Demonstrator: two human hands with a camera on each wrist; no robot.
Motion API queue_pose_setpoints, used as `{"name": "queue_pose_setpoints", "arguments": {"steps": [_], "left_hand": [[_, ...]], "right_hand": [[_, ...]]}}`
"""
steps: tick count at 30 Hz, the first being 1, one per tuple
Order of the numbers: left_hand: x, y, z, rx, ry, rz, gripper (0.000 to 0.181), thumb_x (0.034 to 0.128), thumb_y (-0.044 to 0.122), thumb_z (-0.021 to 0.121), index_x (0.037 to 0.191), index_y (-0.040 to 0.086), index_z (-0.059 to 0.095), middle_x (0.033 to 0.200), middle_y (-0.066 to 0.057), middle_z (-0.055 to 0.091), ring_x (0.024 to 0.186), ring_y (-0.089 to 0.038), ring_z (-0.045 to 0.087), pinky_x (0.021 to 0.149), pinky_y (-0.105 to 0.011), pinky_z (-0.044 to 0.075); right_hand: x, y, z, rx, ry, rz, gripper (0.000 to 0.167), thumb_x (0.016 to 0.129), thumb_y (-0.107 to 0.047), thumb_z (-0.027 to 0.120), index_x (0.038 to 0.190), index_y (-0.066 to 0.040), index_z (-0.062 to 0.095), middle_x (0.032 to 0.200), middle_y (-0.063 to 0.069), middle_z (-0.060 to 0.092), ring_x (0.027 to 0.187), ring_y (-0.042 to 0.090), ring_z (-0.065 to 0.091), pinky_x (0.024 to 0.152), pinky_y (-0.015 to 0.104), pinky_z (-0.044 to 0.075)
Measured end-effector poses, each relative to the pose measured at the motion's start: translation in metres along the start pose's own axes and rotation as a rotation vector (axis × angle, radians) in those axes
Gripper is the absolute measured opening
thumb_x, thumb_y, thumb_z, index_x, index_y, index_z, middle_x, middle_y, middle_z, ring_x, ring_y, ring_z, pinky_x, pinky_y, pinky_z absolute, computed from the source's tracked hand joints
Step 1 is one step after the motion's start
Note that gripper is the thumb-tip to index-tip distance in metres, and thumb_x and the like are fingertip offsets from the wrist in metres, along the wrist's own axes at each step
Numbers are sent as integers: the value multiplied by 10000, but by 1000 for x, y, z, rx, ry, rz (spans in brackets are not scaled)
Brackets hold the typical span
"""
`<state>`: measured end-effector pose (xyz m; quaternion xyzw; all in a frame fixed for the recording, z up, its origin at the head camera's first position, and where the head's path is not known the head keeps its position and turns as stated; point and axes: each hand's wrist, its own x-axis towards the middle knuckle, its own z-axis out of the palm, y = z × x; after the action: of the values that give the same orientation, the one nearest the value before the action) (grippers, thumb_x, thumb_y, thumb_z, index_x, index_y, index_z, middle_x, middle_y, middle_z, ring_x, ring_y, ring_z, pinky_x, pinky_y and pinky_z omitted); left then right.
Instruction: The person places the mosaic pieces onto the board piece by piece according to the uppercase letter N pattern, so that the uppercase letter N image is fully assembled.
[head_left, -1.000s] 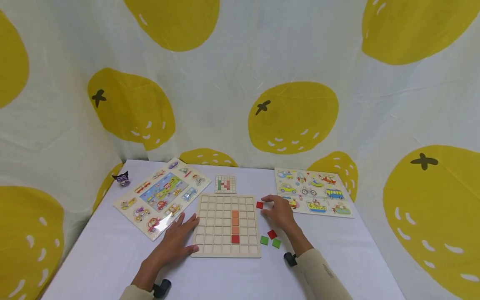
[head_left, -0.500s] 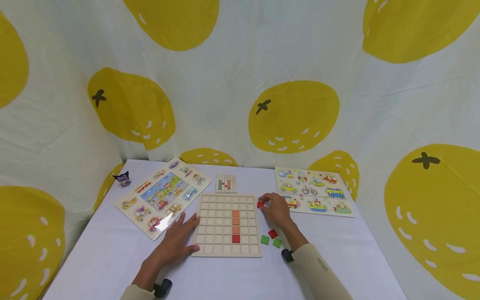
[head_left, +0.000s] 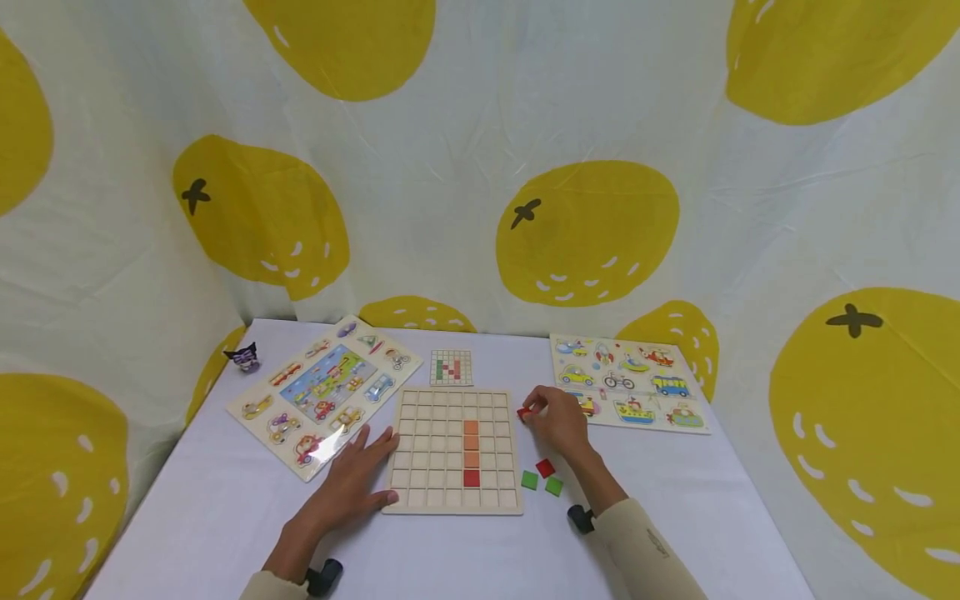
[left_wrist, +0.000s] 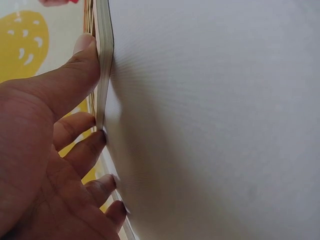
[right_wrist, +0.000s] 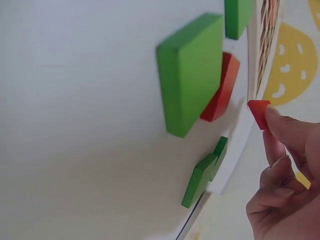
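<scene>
A wooden grid board (head_left: 418, 497) lies before me, with a column of orange tiles (head_left: 471, 442) and a red tile (head_left: 471, 478) in its cells. My left hand (head_left: 348, 483) rests at the board's left edge, fingers spread. In the left wrist view its thumb (left_wrist: 75, 75) touches the board's side. Right of the board, my right hand (head_left: 558, 423) pinches a small red tile (right_wrist: 259, 112) between thumb and finger. Nearer me lie another red tile (head_left: 545, 468) and green tiles (head_left: 529, 480). More green tiles (right_wrist: 200, 175) show in the right wrist view, hidden from the head view.
Behind the board lies a small pattern card (head_left: 451, 368). A vehicle puzzle (head_left: 330, 392) lies at the left, and another picture puzzle (head_left: 630, 383) at the back right, partly behind my right hand. A small dark figurine (head_left: 244, 357) stands at the far left corner.
My right hand has closed its fingertips on the red tile beside the board. The tile has turned and shifted slightly right. The left hand has stayed at the board's edge.
</scene>
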<state>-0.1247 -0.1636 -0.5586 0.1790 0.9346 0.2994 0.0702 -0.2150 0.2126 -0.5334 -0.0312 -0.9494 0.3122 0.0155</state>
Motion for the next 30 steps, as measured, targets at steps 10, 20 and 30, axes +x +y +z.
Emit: {"name": "queue_pose_setpoints", "arguments": {"steps": [10,20,30], "left_hand": [[-1,2,2,7,13,-1,895,862,312,873,1612,75,446,1721,-134,363,1625,-522,139,1283,-730,179],[-1,3,0,13,24,11,890,863,316,870,1606,65,450,1717,-144,368,1617,-534,156,1270,-746,195],[0,2,1,36,5,-11,901,865,353,867,1615,88,443,1725,-133,355,1620,-529,142,1277,-741,186]], "right_hand": [[-20,-6,1,94,10,-18,161,872,-180,888,920,-252,751,842,-72,698,783,174,553,681,292,442],[-41,-30,12,158,-76,-123,163,874,-173,885,899,-243,740,792,-101,691,712,149,536,624,244,425],[-53,-46,34,163,-186,-157,146,883,-197,877,916,-237,741,808,-104,683,748,121,571,608,226,446]]}}
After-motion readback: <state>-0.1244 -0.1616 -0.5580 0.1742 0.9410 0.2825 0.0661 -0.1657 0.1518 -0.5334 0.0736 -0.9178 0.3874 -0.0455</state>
